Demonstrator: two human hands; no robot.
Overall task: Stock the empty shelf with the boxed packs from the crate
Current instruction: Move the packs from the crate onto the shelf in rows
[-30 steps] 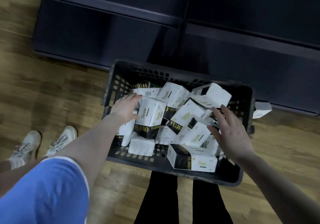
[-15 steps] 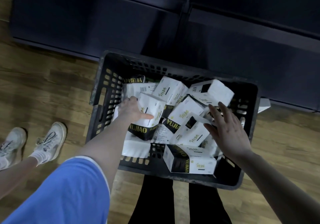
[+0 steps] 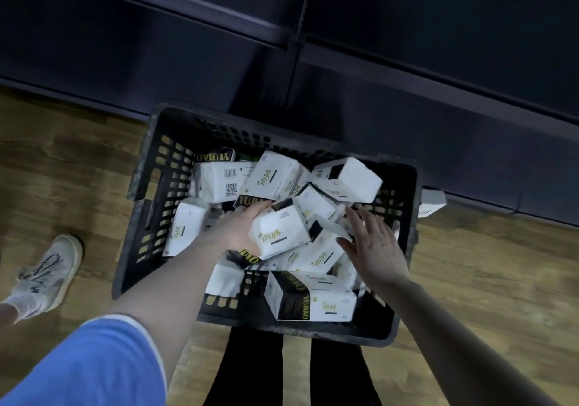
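Dark slotted plastic crate (image 3: pixel 147 227) on wood floor (image 3: pixel 62 161), pushed up against the base of the dark shelf unit (image 3: pixel 407 61). Crate holds a loose jumble of white boxed packs with black ends and yellow lettering, lying at all angles, none stacked neatly. One pack with barcode and QR code (image 3: pixel 219 180) sits far-left, another pack leans upright against the left wall (image 3: pixel 185 230), one big pack (image 3: pixel 316 299) lies near the front wall, one tilted pack (image 3: pixel 347 178) rides high at the far right. A single stray pack (image 3: pixel 432 202) sits outside the crate, just beyond its right rim, beside the shelf base.

Left arm comes in from lower left, blue sleeve (image 3: pixel 87 365) at the shoulder, forearm stretched into the crate's middle. Left hand (image 3: pixel 241 230) grips a white pack (image 3: pixel 280 231): fingers curled round its far top edge, palm against its left side, pack tilted and raised above the pile.

Right arm enters from lower right. Right hand (image 3: pixel 374 245) is palm-down over the right part of the pile, fingers straight and spread, fingertips near or touching packs; real contact can't be told, blurred.

Second person's white sneaker (image 3: pixel 50 274) on the floor left. Black trouser legs (image 3: pixel 250 368) below the crate's near rim.
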